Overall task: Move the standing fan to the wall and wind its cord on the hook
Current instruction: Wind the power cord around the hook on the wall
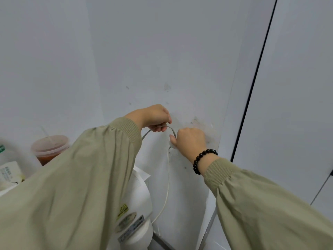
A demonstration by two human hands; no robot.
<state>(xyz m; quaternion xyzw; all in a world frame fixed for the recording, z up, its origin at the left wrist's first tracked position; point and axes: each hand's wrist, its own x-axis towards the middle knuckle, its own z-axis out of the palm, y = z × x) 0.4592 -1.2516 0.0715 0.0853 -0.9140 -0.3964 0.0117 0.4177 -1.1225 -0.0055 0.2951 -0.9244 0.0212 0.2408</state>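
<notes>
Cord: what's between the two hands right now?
In the head view, only an arched stretch of cord spans from the left hand to the right hand, with bare wall behind it.

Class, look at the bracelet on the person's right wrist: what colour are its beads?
Black, glossy round beads on the right wrist, clearest in the head view, the only one.
</notes>
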